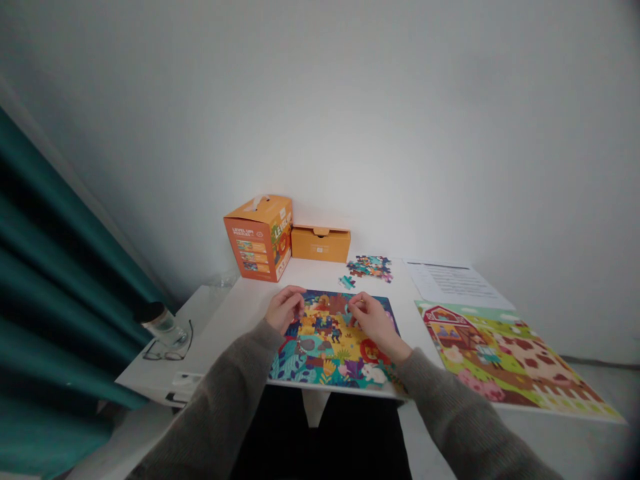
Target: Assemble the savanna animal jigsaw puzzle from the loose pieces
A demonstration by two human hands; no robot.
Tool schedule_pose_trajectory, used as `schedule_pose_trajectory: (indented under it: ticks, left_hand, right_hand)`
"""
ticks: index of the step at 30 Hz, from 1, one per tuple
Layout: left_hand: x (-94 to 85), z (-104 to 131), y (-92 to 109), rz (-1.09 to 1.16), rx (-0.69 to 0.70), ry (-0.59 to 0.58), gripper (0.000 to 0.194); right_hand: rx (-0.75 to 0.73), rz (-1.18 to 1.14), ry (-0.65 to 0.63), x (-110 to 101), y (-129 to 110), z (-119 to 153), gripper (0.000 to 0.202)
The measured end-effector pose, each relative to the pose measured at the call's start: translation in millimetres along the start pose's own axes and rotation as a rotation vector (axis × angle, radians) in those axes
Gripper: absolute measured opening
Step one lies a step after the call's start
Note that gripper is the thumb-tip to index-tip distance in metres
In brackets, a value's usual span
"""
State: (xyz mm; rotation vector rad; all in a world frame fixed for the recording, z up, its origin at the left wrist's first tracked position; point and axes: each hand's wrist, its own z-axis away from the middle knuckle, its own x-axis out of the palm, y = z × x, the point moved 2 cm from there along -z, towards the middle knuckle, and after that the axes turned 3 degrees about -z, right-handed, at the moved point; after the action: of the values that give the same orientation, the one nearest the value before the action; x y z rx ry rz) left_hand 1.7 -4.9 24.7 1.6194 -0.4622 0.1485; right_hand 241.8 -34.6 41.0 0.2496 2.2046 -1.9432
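A colourful picture board [345,343] with animals and plants lies flat at the table's front edge. Over its upper left corner, my left hand [286,308] has its fingers curled together; anything between them is too small to make out. My right hand [373,320] rests over the board's upper right part, thumb and fingers pinched, and what they may hold is hidden. Loose puzzle pieces [371,266] lie in a pile behind the board, with a small teal cluster [347,282] closer to it.
An orange puzzle box [260,237] and a flat orange carton [321,245] stand against the wall. On the right lie a farm picture [505,357] and a printed sheet [453,283]. Glasses [167,350] and a lidded jar [164,325] are at left.
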Motion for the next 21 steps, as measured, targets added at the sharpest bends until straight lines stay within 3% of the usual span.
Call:
schedule_pose_trajectory:
  ticks: [4, 8, 11, 14, 21]
  left_hand:
    - [3.9, 1, -3, -0.262, 0.036, -0.055, 0.03]
    - [9.1, 1, 2, -0.633, 0.187, -0.185, 0.023]
    - [12.4, -3, 7, -1.002, 0.353, -0.36, 0.019]
    - [13.9, -7, 5, -1.278, 0.443, -0.541, 0.029]
    - [17.9, -9, -6, -1.5, 0.472, -0.675, 0.033]
  right_hand:
    - [-0.055, 0.002, -0.036, 6, -6, 7, 0.013]
    - [-0.101, -0.023, -0.032, 7, -11, 14, 0.013]
    - [-0.116, -0.031, -0.032, 6, -13, 16, 0.013]
    - [-0.107, -0.04, -0.032, 5, -14, 17, 0.016]
    - [-0.08, -0.088, -0.015, 6, -17, 22, 0.02]
